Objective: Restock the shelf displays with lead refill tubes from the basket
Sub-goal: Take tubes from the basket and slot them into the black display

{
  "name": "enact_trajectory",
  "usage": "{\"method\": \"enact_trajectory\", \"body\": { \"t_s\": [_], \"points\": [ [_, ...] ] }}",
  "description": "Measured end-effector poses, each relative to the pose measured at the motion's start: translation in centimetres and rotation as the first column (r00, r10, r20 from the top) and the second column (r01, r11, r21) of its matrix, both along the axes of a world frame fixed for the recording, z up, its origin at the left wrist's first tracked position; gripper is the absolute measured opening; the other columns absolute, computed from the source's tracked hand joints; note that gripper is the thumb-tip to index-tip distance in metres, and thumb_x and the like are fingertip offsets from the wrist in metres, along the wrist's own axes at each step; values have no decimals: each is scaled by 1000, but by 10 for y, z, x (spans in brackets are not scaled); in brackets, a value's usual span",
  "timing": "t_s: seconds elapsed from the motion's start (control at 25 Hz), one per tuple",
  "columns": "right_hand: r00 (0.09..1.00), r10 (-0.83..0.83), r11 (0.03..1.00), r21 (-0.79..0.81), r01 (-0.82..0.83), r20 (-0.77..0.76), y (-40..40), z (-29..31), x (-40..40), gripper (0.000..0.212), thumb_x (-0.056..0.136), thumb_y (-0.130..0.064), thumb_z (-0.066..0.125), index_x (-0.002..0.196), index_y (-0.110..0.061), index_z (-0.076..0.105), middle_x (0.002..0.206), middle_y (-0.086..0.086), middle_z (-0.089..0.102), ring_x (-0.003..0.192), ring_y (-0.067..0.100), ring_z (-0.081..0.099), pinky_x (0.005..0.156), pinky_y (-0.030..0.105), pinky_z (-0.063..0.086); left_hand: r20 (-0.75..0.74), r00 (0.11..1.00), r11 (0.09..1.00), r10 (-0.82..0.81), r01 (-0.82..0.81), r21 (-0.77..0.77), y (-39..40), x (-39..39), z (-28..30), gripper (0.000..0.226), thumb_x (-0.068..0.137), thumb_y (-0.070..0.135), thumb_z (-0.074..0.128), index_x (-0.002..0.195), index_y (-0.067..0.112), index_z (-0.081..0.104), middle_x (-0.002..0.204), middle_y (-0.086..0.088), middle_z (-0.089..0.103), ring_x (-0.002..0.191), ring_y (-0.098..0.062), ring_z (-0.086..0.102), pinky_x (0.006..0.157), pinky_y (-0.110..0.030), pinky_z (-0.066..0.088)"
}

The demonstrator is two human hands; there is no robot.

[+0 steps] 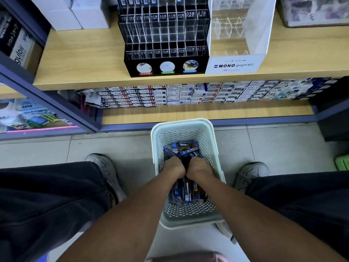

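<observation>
A pale green perforated basket stands on the floor between my feet, filled with blue lead refill tubes. Both hands reach down into it side by side. My left hand and my right hand are curled into the pile with their fingers buried among the tubes, so their grip is hidden. On the wooden shelf above stands a black acrylic lead display with labelled slots, most of them looking empty. Beside it on the right is a clear MONO graph display.
Stacked small boxes line the lower shelf behind the basket. White boxes sit at the upper shelf's left. A blue shelf frame juts out at left. My shoes flank the basket on grey tiles. A green object lies at the right edge.
</observation>
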State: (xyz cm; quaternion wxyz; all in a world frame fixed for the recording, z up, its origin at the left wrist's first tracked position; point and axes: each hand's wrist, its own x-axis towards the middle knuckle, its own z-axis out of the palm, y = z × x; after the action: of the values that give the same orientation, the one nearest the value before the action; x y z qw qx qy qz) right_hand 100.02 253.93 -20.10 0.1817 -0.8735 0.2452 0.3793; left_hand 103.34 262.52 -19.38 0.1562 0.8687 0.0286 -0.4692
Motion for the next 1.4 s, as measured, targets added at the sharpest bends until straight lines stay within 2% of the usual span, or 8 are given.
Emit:
{"method": "enact_trajectory", "body": {
  "t_s": [0.16,0.24,0.4,0.6,0.84,1.04,1.2,1.4],
  "points": [
    [991,-101,992,66,106,-84,-3,-2,5,11,92,-8,62,99,1,62,113,17,69,102,29,69,73,34,57,-139,989,999,44,-43,9,2,-1,0,31,92,2,66,122,-4,62,113,-17,66,98,-24,64,87,-30,56],
    [982,-152,979,119,165,-116,-4,-1,7,18,92,-4,63,108,4,61,106,19,67,99,33,69,80,39,60,-229,970,997,78,-81,-1,3,-5,1,38,90,2,70,126,-5,59,119,-19,64,106,-29,66,95,-40,56],
    [958,-240,943,194,269,-159,-6,-6,11,29,89,2,66,118,6,61,110,24,68,97,37,70,84,47,60,-264,960,994,91,-103,-31,1,-10,-3,51,78,5,83,122,-2,59,114,-17,69,100,-28,70,84,-40,60],
    [920,-372,856,335,392,-127,-12,-8,13,42,92,-2,60,133,5,54,131,21,58,122,36,60,100,44,53,-283,938,965,201,-239,-108,2,-9,-3,47,69,-10,81,112,-1,66,100,-17,73,93,-28,71,82,-43,61],
    [926,-332,873,314,374,-182,-7,-9,15,30,88,-1,66,116,5,60,109,25,70,99,36,71,88,48,59,-266,923,929,278,-329,-171,2,-12,0,43,73,-8,80,112,1,65,80,-9,67,74,-20,67,50,-27,52],
    [888,-413,807,371,459,-202,-12,-1,21,32,76,7,76,106,5,65,93,24,73,80,36,75,73,52,62,-298,896,882,328,-404,-244,12,-4,4,56,66,-12,78,117,5,61,98,-15,71,93,-31,71,79,-47,62],
    [869,-462,755,434,491,-179,-21,18,27,28,78,3,79,104,5,67,95,19,74,84,30,75,74,41,64,-274,899,858,342,-418,-298,14,2,11,66,64,-11,81,119,12,53,107,-12,68,98,-30,67,82,-45,61],
    [859,-500,709,515,482,-115,-23,32,26,29,78,-7,84,99,5,68,96,17,73,91,32,74,77,41,63,-220,903,824,368,-427,-372,12,0,18,58,61,-8,79,112,15,62,96,-9,73,90,-27,70,80,-42,61]
  ]
}}
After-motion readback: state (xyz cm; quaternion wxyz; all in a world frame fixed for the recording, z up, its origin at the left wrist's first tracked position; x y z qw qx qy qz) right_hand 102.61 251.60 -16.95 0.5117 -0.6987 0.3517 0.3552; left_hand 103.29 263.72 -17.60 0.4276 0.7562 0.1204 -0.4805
